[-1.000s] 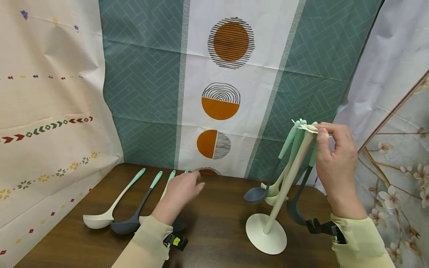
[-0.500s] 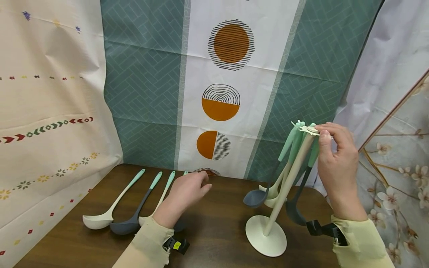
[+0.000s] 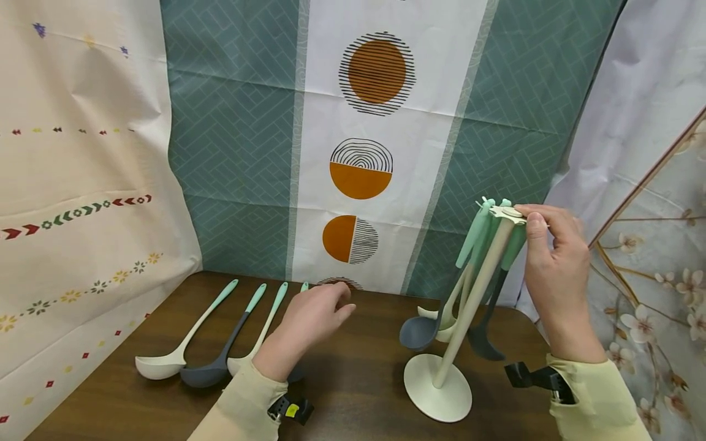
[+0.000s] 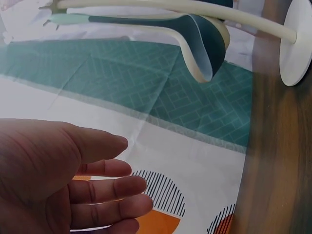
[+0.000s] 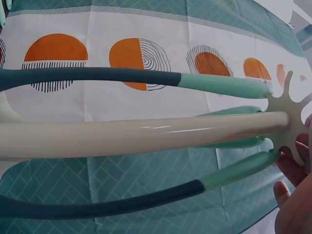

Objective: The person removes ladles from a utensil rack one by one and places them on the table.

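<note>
Head view: left hand [image 3: 307, 315] is held over the table [image 3: 364, 389], fingers loosely bent, nothing gripped; one ladle is partly covered by it. Hook ring [image 3: 507, 212] of the stand [image 3: 475, 297] is pinched between thumb and fingers of right hand [image 3: 559, 263], likely so the stand is steadied. Lying ladles [image 3: 205, 375] are laid side by side at left, handles pointed away, probably so each can be taken singly. Hung ladles [image 3: 419, 332] are suspended round the pole, scoops down. Patterned cloth [image 3: 237, 135] is hung behind.

By left wrist view, left thumb is shown apart from fingertips, palm bare; hidden from head view. By right wrist view, a bare prong [image 5: 287, 84] and handles on both sides of the pole are revealed; right hand is partly cropped there.
</note>
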The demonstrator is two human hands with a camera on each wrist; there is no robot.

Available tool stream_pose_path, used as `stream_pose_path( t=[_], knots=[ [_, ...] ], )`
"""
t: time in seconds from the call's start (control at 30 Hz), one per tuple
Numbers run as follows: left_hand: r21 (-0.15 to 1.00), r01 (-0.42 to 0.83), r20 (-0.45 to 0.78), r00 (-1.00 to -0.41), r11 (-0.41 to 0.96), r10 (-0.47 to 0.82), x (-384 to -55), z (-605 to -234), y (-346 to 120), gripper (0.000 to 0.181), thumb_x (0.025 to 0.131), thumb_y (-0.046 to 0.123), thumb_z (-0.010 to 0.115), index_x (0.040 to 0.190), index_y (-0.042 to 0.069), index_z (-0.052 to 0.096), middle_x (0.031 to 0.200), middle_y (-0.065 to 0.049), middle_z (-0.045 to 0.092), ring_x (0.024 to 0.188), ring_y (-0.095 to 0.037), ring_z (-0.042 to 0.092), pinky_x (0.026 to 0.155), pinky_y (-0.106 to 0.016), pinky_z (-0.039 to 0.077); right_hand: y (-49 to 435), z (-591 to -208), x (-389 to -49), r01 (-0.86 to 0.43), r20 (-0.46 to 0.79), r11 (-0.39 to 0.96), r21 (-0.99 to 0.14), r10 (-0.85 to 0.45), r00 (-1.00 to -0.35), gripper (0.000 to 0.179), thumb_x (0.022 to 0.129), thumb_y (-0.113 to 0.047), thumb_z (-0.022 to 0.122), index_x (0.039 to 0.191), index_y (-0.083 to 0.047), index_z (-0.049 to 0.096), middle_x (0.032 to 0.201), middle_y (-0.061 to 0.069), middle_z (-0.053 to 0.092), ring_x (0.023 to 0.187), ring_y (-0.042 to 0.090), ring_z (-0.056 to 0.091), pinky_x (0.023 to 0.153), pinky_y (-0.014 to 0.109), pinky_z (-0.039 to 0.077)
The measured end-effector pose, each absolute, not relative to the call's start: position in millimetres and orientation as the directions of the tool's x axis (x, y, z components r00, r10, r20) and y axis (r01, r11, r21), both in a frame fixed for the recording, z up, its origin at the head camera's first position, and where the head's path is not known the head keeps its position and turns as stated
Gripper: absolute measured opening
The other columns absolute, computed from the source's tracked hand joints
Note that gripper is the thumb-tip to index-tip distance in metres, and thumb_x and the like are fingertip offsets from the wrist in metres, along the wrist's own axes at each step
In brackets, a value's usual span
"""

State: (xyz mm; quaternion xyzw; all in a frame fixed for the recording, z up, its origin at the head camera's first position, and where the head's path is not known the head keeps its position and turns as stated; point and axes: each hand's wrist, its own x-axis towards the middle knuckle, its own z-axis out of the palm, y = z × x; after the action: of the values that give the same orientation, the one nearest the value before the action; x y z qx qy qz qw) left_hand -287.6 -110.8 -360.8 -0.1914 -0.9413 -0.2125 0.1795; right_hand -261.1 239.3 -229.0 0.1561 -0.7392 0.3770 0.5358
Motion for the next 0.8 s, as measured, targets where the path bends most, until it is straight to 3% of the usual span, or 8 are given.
stream_pose_path(
  t=[0.23, 0.8],
  knots=[
    [0.342, 0.456, 0.438, -0.851, 0.822, 0.29, -283.1, -355.9, -105.0, 0.015, 0.103, 0.029, 0.081, 0.111, 0.018, 0.075, 0.095, 0.009, 0.072, 0.083, -0.013, 0.068, 0.074, -0.038, 0.056, 238.8, -226.9, -259.1, -0.624, 0.886, 0.656, -0.424, 0.157, -0.437, 0.034, 0.117, -0.028, 0.056, 0.132, -0.008, 0.079, 0.122, -0.025, 0.068, 0.124, 0.0, 0.056, 0.101, 0.021, 0.038],
    [0.454, 0.538, 0.472, -0.821, 0.71, 0.32, -270.8, -344.7, -68.8, 0.018, 0.106, 0.027, 0.078, 0.12, 0.016, 0.077, 0.101, 0.008, 0.076, 0.091, -0.014, 0.073, 0.08, -0.038, 0.058, 243.8, -227.6, -258.0, -0.612, 0.871, 0.664, -0.43, 0.125, -0.476, 0.033, 0.118, -0.027, 0.054, 0.134, -0.01, 0.077, 0.117, -0.026, 0.062, 0.117, 0.002, 0.053, 0.097, 0.023, 0.035]
  ],
)
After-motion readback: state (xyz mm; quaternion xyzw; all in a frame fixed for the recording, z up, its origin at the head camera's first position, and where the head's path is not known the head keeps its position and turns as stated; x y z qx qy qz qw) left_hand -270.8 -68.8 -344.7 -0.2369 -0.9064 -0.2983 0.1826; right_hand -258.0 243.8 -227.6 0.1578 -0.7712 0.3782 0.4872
